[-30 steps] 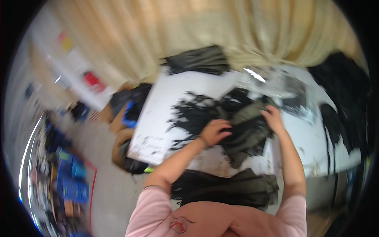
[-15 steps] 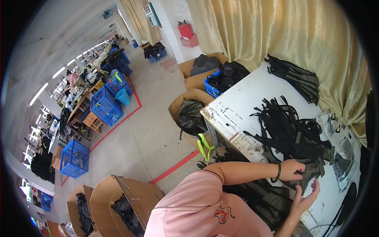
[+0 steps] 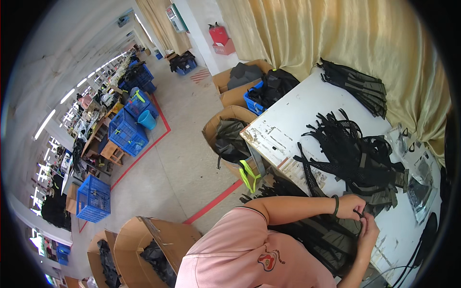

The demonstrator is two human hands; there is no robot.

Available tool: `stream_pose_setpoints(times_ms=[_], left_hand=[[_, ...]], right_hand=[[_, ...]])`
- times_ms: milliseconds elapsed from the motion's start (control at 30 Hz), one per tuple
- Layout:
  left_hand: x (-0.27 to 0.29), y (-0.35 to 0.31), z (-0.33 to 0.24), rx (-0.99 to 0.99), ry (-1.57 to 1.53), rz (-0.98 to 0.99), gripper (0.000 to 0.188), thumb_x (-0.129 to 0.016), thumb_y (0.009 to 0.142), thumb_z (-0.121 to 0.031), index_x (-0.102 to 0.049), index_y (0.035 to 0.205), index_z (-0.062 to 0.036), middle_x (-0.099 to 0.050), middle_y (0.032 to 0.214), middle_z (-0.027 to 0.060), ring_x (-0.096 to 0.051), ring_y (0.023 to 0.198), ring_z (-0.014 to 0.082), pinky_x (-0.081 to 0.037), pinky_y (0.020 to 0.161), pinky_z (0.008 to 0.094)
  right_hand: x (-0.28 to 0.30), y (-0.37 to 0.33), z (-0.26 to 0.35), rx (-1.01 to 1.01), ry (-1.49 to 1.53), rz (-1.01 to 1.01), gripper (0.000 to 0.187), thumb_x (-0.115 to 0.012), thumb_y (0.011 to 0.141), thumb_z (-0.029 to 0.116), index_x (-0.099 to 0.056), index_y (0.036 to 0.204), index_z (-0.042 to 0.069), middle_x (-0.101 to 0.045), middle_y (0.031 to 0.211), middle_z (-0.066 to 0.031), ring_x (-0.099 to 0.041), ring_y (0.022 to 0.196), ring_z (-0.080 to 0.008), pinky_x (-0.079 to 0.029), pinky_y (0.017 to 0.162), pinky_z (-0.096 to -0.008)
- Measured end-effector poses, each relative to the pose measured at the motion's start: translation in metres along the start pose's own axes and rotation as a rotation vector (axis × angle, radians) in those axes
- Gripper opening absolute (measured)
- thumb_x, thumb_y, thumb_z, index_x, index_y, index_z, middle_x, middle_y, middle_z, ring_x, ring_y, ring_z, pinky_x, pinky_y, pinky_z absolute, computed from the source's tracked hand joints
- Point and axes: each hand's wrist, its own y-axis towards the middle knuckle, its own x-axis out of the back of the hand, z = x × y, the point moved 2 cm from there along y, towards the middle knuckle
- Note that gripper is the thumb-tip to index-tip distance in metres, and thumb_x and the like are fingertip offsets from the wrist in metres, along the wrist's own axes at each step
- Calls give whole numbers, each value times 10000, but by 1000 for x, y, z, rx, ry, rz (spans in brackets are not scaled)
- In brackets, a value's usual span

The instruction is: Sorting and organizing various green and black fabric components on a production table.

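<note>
My left hand (image 3: 352,206), with a dark bracelet at the wrist, pinches a short black strap (image 3: 358,213) near the table's front edge. Thumb and fingers of my right hand (image 3: 369,233) close on the strap from the other side, touching the left. What hangs below it is partly hidden by my hands. Just beyond them lies a heap of black mesh straps (image 3: 345,149) with dark grey-green ends, spread on the white table (image 3: 283,125). Under my left forearm, more black and grey-green strap pieces (image 3: 331,237) are piled.
A fanned stack of black straps (image 3: 357,89) lies by the gold curtain (image 3: 326,29). Clear plastic bags (image 3: 420,192) sit at the table's right. Cardboard boxes of dark fabric (image 3: 230,139) stand left of the table, and blue crates (image 3: 93,197) line the aisle.
My right hand has moved up and closed, from spread fingers to gripping the strap beside my left hand. My view has shifted slightly.
</note>
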Motion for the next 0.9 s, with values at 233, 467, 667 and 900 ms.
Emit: stream_pose_setpoints(times_ms=[233,467,667,900], left_hand=[[-10,1,-21,-278,124,126,192,-689,676,-112,-512,729,-60,-552,734,90,-561,725,300,-421,604,386],[17,-18,-20,-412,489,135,108,-620,716,-133,-557,781,-75,-528,770,103,-538,769,309,-425,673,407],[25,-10,-10,-95,131,19,175,-695,744,-57,-552,842,-41,-543,770,96,-545,668,241,-438,596,311],[9,-4,-14,149,31,142,159,-682,800,-68,-555,888,-29,-540,740,20,-494,640,76,-424,580,237]], right_hand=[[15,2,-6,-32,-97,-3,122,-539,886,90,-538,809,-4,-558,688,-179,-553,612,-301,-437,568,-362],[-6,-3,-61,-608,828,-174,149,-530,899,212,-609,867,90,-491,642,57,-469,576,-48,-397,513,-210],[-12,-1,-41,-339,713,-121,89,-588,893,147,-575,879,60,-526,686,34,-482,601,-34,-386,514,-216],[-5,-10,-16,-16,388,-67,82,-613,850,59,-579,911,16,-551,743,-75,-525,647,-137,-412,573,-266]])
